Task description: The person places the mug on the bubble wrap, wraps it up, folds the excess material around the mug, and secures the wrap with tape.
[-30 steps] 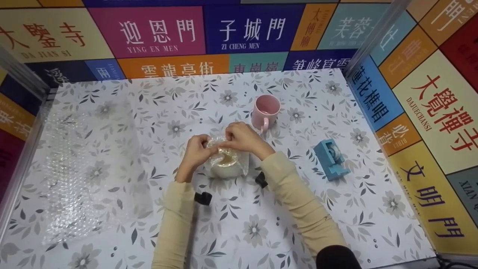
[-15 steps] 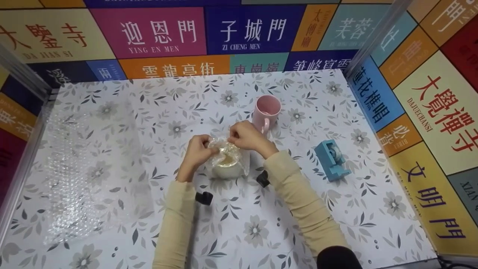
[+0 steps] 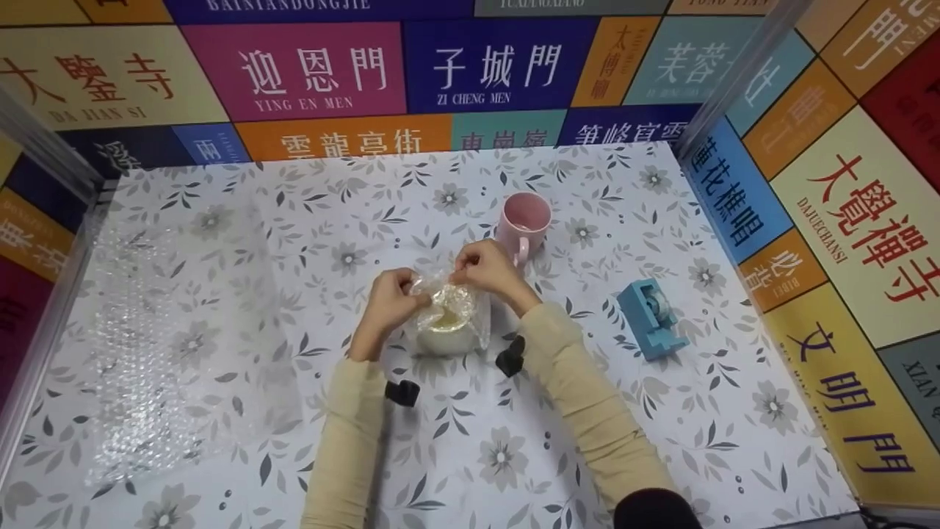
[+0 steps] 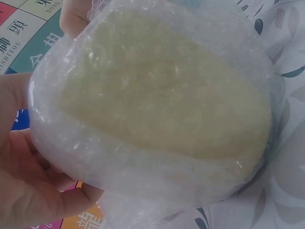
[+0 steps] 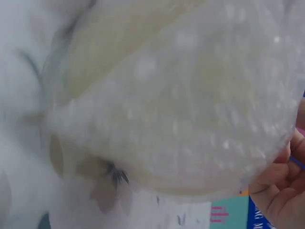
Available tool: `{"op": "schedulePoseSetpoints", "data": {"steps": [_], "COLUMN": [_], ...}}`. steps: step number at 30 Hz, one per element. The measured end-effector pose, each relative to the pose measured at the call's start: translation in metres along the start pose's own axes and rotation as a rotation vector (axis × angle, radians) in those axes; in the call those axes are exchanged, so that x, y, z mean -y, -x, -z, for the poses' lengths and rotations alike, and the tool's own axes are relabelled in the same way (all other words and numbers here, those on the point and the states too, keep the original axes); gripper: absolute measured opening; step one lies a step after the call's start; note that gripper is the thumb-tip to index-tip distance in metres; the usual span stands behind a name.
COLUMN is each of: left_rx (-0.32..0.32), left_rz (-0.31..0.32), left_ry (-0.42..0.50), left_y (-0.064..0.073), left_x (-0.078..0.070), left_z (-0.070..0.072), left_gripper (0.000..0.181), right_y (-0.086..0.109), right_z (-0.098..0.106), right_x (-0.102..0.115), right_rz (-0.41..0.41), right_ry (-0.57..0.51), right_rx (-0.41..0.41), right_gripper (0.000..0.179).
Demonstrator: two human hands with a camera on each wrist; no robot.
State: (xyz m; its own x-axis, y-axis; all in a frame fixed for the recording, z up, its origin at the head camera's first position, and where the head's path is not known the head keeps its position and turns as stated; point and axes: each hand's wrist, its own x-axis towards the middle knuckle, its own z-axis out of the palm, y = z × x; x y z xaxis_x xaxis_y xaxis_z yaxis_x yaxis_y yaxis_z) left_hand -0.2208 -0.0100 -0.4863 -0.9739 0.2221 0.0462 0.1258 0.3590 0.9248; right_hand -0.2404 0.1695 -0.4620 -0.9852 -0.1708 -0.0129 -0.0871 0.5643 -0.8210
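Observation:
A rounded, pale yellow-green item (image 3: 446, 341), perhaps a cup or bowl, stands mid-table inside bubble wrap (image 3: 451, 295). My left hand (image 3: 389, 303) pinches the gathered wrap at the upper left, thumb over the top. On the upper right, my right hand (image 3: 490, 270) pinches another part of the wrap between thumb and fingers. In the left wrist view the clear wrap (image 4: 157, 176) covers the side of the item, with the left hand (image 4: 33, 191) beside it. The right wrist view has a folded layer of wrap (image 5: 190, 133) across it and the right hand (image 5: 281, 191) at the edge.
A pink mug (image 3: 526, 220) stands just behind the right hand. To the right is a blue tape dispenser (image 3: 649, 319). Flat bubble wrap sheets (image 3: 139, 353) lie across the left of the flower-patterned table (image 3: 499, 477). Printed panels (image 3: 316, 70) border the back and sides.
My right hand has shifted slightly right, away from the left fingertips, uncovering more of the wrap on top. The left hand stays at nearly the same place, still pinching the wrap.

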Motion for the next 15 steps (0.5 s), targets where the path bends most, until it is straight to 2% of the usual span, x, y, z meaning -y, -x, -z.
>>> {"op": "schedulePoseSetpoints", "data": {"steps": [4, 7, 11, 15], "left_rx": [0.013, 0.014, 0.01, 0.011], "left_rz": [0.003, 0.004, 0.004, 0.01], "left_ry": [0.012, 0.012, 0.021, 0.063], "left_y": [-0.0005, -0.001, -0.0009, -0.0001], "left_x": [0.0003, 0.0002, 0.0008, 0.0021], "left_z": [-0.0003, -0.0001, 0.0007, 0.0017], "left_gripper": [0.01, 0.01, 0.011, 0.012], "right_y": [-0.0018, -0.0018, 0.0004, 0.0034], "right_z": [-0.0006, -0.0009, -0.0004, 0.0014], "right_x": [-0.0029, -0.0029, 0.0, 0.0033], "right_rz": [-0.104, -0.117, -0.078, 0.016], "right_ry": [-0.218, -0.266, -0.207, -0.047], "right_rx": [-0.005, 0.011, 0.05, 0.066], "right_gripper": [0.01, 0.011, 0.01, 0.011]}}
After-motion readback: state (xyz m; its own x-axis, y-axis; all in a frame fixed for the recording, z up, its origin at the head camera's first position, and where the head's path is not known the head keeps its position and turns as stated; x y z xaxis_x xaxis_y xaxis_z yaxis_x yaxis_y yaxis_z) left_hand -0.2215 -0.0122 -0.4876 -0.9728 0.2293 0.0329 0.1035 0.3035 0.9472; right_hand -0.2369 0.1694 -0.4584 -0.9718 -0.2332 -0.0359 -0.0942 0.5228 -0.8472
